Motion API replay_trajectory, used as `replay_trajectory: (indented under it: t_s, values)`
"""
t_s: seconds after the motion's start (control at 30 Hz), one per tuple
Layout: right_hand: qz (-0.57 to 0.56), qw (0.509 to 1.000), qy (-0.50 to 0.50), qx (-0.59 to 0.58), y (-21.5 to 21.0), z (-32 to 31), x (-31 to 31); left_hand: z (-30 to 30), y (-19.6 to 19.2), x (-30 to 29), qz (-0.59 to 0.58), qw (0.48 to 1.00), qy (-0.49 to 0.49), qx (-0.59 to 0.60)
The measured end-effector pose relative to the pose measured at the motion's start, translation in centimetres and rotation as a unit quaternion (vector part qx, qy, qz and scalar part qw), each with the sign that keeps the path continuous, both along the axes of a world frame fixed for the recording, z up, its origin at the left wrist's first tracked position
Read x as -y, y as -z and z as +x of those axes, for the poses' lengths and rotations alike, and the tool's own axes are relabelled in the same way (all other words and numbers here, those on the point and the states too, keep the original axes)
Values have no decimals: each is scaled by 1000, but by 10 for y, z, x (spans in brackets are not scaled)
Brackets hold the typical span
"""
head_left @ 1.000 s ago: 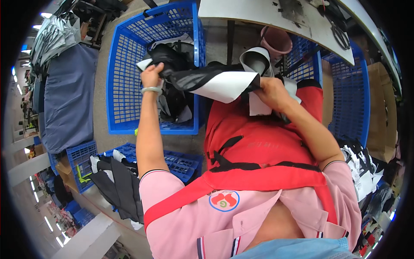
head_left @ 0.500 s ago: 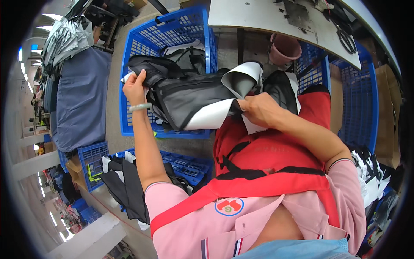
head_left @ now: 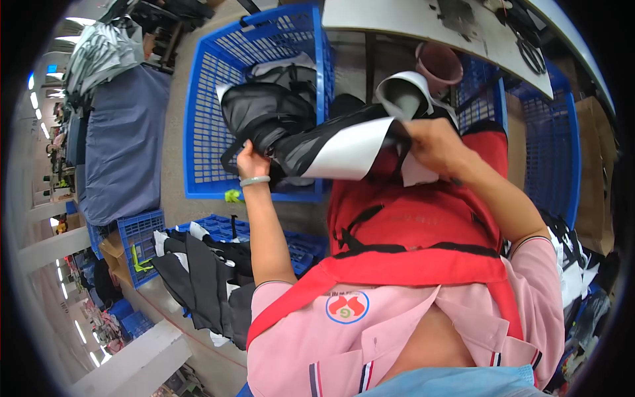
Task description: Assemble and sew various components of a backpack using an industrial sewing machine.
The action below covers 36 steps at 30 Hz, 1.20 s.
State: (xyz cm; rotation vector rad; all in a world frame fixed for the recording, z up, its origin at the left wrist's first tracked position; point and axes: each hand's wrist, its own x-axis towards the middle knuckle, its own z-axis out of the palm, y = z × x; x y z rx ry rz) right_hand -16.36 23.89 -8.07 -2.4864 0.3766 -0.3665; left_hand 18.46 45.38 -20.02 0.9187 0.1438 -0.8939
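Observation:
A black fabric piece with white panels (head_left: 347, 151) stretches between my hands, over the right side of a blue plastic basket (head_left: 190, 142) and my lap. My left hand (head_left: 251, 162) is closed on its left part, by dark straps near the basket's front edge. At the right end, my right hand (head_left: 438, 147) grips the cloth, slightly blurred, its fingertips hidden. A curled white flap (head_left: 405, 89) stands up beyond that hand. Bunched black cloth (head_left: 264, 109) lies in the basket beyond my left hand. Below the stretched piece is my red apron (head_left: 423, 221).
A white table (head_left: 390, 14) with black-handled scissors (head_left: 531, 58) runs along the far right. Beneath it stands a pink bucket (head_left: 440, 66). Another blue basket (head_left: 559, 152) is at right. Dark cut pieces (head_left: 205, 278) lie over a basket at lower left. A blue-grey cloth cover (head_left: 126, 145) hangs at left.
My left hand has moved right and nearer to me, letting the bunched far-left end settle into the basket. My right hand has shifted right and slightly away, carrying the fabric along.

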Motion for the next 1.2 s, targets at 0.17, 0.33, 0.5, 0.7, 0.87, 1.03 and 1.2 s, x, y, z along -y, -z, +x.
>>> replay_trajectory:
  t_s: [0.17,0.33,0.5,0.7,0.87,1.03,1.2]
  values:
    - [51,997,47,-39,1,-31,11,-2,-20,14,3,999,-54,4]
    - [55,998,14,21,6,-17,-7,26,-91,9,-66,981,-165,82]
    - [88,994,8,67,-13,-15,0,52,-152,-28,-89,968,-85,219]
    - [73,991,43,103,-23,-24,11,75,-217,-33,-76,961,-36,262]
    - [77,996,35,41,-18,-26,11,95,-214,-11,-25,959,-130,251]
    - [62,996,44,49,0,-56,21,161,-182,-49,64,950,-219,213]
    - [77,994,67,32,-22,-82,36,198,-169,-74,58,955,-160,245]
